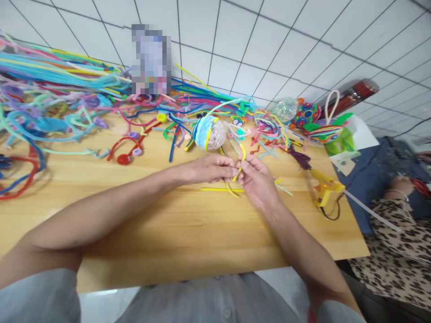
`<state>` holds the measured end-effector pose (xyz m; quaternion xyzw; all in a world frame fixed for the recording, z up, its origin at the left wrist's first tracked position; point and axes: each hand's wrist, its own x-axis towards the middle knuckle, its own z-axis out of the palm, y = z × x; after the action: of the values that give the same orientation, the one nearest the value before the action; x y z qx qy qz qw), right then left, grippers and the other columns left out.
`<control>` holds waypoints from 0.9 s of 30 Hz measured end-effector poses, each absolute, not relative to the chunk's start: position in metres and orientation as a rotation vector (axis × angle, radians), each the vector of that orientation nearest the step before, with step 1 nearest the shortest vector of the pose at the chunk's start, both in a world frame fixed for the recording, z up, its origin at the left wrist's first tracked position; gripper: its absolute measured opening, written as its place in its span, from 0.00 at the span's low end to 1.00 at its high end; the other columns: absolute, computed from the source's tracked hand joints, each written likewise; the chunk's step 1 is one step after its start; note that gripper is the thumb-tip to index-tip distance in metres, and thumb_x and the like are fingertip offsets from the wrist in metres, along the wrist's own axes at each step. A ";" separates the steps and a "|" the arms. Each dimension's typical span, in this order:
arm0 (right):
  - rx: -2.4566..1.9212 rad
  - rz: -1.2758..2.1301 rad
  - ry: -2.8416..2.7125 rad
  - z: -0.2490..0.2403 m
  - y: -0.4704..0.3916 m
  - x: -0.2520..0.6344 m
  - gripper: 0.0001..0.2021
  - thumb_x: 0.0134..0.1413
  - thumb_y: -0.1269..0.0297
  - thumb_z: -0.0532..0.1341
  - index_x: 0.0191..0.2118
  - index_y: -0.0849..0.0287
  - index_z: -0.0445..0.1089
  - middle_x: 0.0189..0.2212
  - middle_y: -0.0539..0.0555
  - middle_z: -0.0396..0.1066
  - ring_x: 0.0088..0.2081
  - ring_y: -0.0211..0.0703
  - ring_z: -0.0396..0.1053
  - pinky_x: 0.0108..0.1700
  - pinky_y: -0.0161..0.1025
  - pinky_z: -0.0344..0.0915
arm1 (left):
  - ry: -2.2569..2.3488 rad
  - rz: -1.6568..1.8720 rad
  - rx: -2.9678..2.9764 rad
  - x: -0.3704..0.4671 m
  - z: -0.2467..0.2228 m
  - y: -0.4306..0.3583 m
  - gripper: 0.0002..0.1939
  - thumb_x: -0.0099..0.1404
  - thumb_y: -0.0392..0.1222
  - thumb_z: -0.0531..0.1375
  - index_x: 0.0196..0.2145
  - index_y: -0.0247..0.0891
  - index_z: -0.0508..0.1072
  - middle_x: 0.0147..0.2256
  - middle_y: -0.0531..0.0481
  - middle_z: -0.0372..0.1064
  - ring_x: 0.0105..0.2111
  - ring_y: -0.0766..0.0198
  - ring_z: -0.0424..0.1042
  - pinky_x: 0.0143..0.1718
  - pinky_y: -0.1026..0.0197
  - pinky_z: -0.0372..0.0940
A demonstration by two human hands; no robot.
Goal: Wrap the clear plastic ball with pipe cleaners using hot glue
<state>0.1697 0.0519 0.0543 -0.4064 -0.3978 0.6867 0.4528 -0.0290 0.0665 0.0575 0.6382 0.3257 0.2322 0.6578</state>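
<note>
Between my two hands is a short, curved yellow pipe cleaner (pixel 243 154). My left hand (pixel 215 168) pinches its lower part between thumb and fingers. Close beside it on the right, my right hand (pixel 256 177) has its thumb and fingers closed on the same piece. Just beyond my hands sits a ball (pixel 210 133) wrapped in blue, white and yellow, its right side pale and clear-looking. A straight yellow strip (pixel 215 189) lies on the table below my left hand, and a bent yellow piece (pixel 231 190) is next to it.
Piles of coloured pipe cleaners (pixel 67 74) run along the wall side of the wooden table (pixel 175 242). A yellow glue gun (pixel 325 186) lies at the right with its cable. Decorated balls (pixel 307 113) stand behind it. Another person in leopard print (pixel 393 224) is at the far right.
</note>
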 end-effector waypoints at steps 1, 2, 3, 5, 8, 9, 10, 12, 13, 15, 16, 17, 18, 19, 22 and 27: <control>-1.002 1.700 -0.985 0.053 0.052 0.169 0.17 0.45 0.56 0.80 0.39 0.54 0.79 0.31 0.46 0.74 0.25 0.29 0.65 0.25 0.28 0.64 | 0.710 0.522 1.438 -0.029 0.056 0.068 0.15 0.69 0.53 0.61 0.38 0.36 0.72 0.29 0.56 0.62 0.24 0.72 0.56 0.24 0.67 0.54; -0.996 1.702 -0.987 0.051 0.052 0.169 0.18 0.44 0.55 0.80 0.39 0.54 0.79 0.31 0.45 0.74 0.25 0.29 0.66 0.25 0.28 0.65 | 0.687 0.524 1.434 -0.028 0.054 0.068 0.16 0.70 0.53 0.62 0.38 0.36 0.71 0.29 0.57 0.61 0.24 0.72 0.56 0.24 0.67 0.54; -0.991 1.701 -0.989 0.050 0.052 0.169 0.19 0.43 0.54 0.81 0.39 0.54 0.79 0.30 0.45 0.74 0.25 0.29 0.66 0.26 0.27 0.65 | 0.668 0.528 1.427 -0.027 0.052 0.069 0.16 0.70 0.54 0.62 0.38 0.37 0.71 0.28 0.57 0.60 0.23 0.72 0.56 0.24 0.67 0.54; -0.991 1.690 -0.993 0.046 0.051 0.171 0.19 0.41 0.53 0.82 0.37 0.54 0.79 0.29 0.45 0.73 0.26 0.29 0.67 0.27 0.27 0.66 | 0.631 0.527 1.398 -0.025 0.047 0.068 0.16 0.70 0.54 0.61 0.37 0.37 0.69 0.28 0.58 0.59 0.23 0.72 0.55 0.24 0.67 0.53; -1.014 1.682 -0.998 0.042 0.048 0.174 0.20 0.41 0.52 0.82 0.34 0.54 0.77 0.29 0.44 0.73 0.24 0.29 0.66 0.27 0.29 0.67 | 0.581 0.510 1.338 -0.022 0.040 0.068 0.17 0.70 0.55 0.62 0.37 0.38 0.68 0.28 0.58 0.59 0.24 0.72 0.56 0.25 0.66 0.54; -1.018 1.689 -0.997 0.040 0.047 0.176 0.20 0.41 0.51 0.82 0.34 0.54 0.77 0.29 0.44 0.73 0.24 0.29 0.67 0.27 0.29 0.67 | 0.574 0.500 1.322 -0.022 0.038 0.069 0.17 0.69 0.55 0.63 0.36 0.38 0.68 0.28 0.58 0.59 0.24 0.72 0.56 0.25 0.66 0.55; -1.015 1.701 -0.994 0.040 0.046 0.177 0.20 0.42 0.50 0.82 0.35 0.54 0.78 0.30 0.45 0.74 0.25 0.30 0.67 0.27 0.30 0.67 | 0.572 0.487 1.309 -0.022 0.037 0.069 0.18 0.69 0.56 0.63 0.36 0.38 0.68 0.28 0.57 0.60 0.24 0.71 0.57 0.26 0.66 0.56; -1.001 1.717 -0.986 0.039 0.045 0.178 0.20 0.44 0.49 0.81 0.37 0.54 0.78 0.32 0.46 0.75 0.26 0.32 0.69 0.28 0.31 0.68 | 0.579 0.468 1.294 -0.023 0.036 0.070 0.18 0.68 0.56 0.64 0.36 0.38 0.68 0.29 0.57 0.61 0.25 0.71 0.58 0.26 0.65 0.56; -0.996 1.713 -0.985 0.038 0.044 0.178 0.20 0.44 0.49 0.80 0.37 0.54 0.79 0.32 0.47 0.75 0.27 0.33 0.69 0.28 0.32 0.69 | 0.584 0.467 1.291 -0.023 0.037 0.071 0.18 0.68 0.56 0.64 0.36 0.38 0.69 0.29 0.56 0.61 0.25 0.71 0.58 0.26 0.65 0.57; -1.007 1.678 -0.996 0.038 0.045 0.177 0.20 0.44 0.49 0.81 0.36 0.54 0.79 0.31 0.47 0.75 0.27 0.34 0.70 0.30 0.33 0.70 | 0.588 0.479 1.290 -0.023 0.040 0.070 0.17 0.67 0.55 0.64 0.35 0.38 0.68 0.29 0.56 0.62 0.24 0.71 0.59 0.26 0.65 0.57; -1.020 1.654 -1.004 0.037 0.046 0.177 0.20 0.42 0.49 0.81 0.35 0.54 0.78 0.30 0.47 0.75 0.26 0.34 0.69 0.30 0.33 0.70 | 0.587 0.487 1.290 -0.023 0.042 0.070 0.16 0.67 0.54 0.64 0.35 0.38 0.68 0.29 0.56 0.62 0.24 0.71 0.59 0.26 0.65 0.57; -1.033 1.630 -1.010 0.036 0.046 0.177 0.20 0.41 0.48 0.81 0.34 0.54 0.78 0.29 0.47 0.75 0.26 0.34 0.69 0.30 0.34 0.70 | 0.585 0.493 1.290 -0.023 0.043 0.069 0.16 0.67 0.53 0.64 0.35 0.38 0.68 0.29 0.57 0.62 0.24 0.71 0.59 0.26 0.65 0.57; -1.045 1.612 -1.014 0.035 0.047 0.178 0.21 0.40 0.48 0.82 0.34 0.54 0.78 0.28 0.46 0.75 0.25 0.34 0.68 0.30 0.33 0.70 | 0.585 0.497 1.291 -0.024 0.044 0.069 0.15 0.67 0.53 0.64 0.35 0.38 0.68 0.29 0.57 0.62 0.25 0.71 0.60 0.26 0.65 0.57; -1.052 1.599 -1.014 0.034 0.048 0.178 0.22 0.38 0.47 0.82 0.33 0.54 0.78 0.27 0.46 0.75 0.25 0.33 0.68 0.30 0.33 0.70 | 0.584 0.495 1.293 -0.024 0.045 0.069 0.15 0.66 0.52 0.64 0.35 0.38 0.68 0.28 0.56 0.62 0.25 0.71 0.61 0.26 0.66 0.57; -1.066 1.585 -1.004 0.031 0.050 0.180 0.22 0.36 0.47 0.83 0.31 0.54 0.78 0.27 0.46 0.75 0.25 0.32 0.68 0.29 0.32 0.68 | 0.583 0.473 1.306 -0.025 0.042 0.070 0.14 0.66 0.50 0.64 0.36 0.37 0.70 0.27 0.57 0.63 0.25 0.71 0.62 0.27 0.66 0.58; -1.021 1.671 -1.005 0.032 0.049 0.184 0.22 0.39 0.46 0.82 0.33 0.54 0.80 0.27 0.45 0.74 0.25 0.31 0.68 0.29 0.31 0.67 | 0.569 0.457 1.313 -0.026 0.034 0.071 0.15 0.67 0.51 0.65 0.37 0.36 0.72 0.27 0.57 0.63 0.25 0.71 0.62 0.28 0.66 0.58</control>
<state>0.1843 0.0490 0.0324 -0.4134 -0.4072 0.6767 0.4533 -0.0264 0.0712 0.0340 0.5963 0.2587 0.2076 0.7310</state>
